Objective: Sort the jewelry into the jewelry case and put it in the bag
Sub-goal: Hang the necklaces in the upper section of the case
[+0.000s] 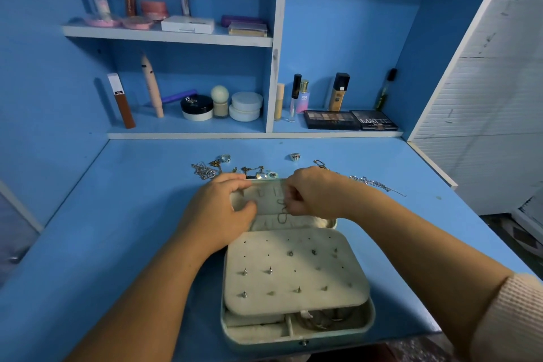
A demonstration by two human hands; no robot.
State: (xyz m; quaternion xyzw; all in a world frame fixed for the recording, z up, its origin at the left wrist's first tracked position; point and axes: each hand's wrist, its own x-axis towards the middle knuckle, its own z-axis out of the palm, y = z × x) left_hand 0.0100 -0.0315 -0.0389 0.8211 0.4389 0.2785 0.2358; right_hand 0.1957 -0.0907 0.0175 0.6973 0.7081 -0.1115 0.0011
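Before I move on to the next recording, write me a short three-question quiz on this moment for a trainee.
1. True or false: the pale cream hinged jewelry case on the blue desk is closed.
2. The left hand grips: A) the left edge of the case's open lid, B) a silver ring, C) a makeup palette.
3. Fill in: the right hand pinches a thin metal ___ inside the lid.
Key: 1 false; 2 A; 3 chain.
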